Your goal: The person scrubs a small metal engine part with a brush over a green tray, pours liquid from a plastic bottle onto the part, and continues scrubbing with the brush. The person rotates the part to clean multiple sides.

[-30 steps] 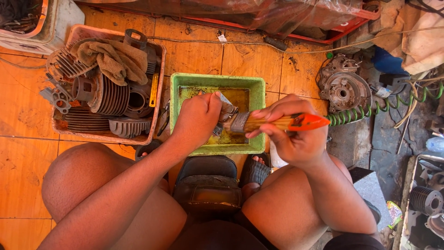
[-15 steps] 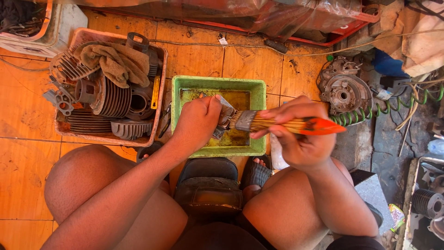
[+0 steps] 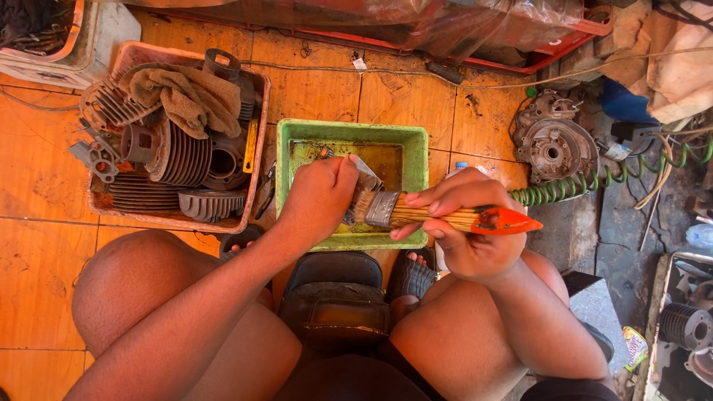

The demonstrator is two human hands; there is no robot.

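Since a moment ago, our paintbrush (image 3: 416, 214) has levelled out, its orange handle tip pointing right. Beside us, a small colourful wrapper (image 3: 635, 346) lies bottom right. Our right hand (image 3: 464, 234) grips the wooden handle; our left hand (image 3: 319, 194) clasps a small grey metal part (image 3: 365, 174) over the green tray (image 3: 412, 148).

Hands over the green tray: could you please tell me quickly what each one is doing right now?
Left hand: closed on a small grey metal part.
Right hand: closed on a wooden-handled paintbrush with an orange tip.
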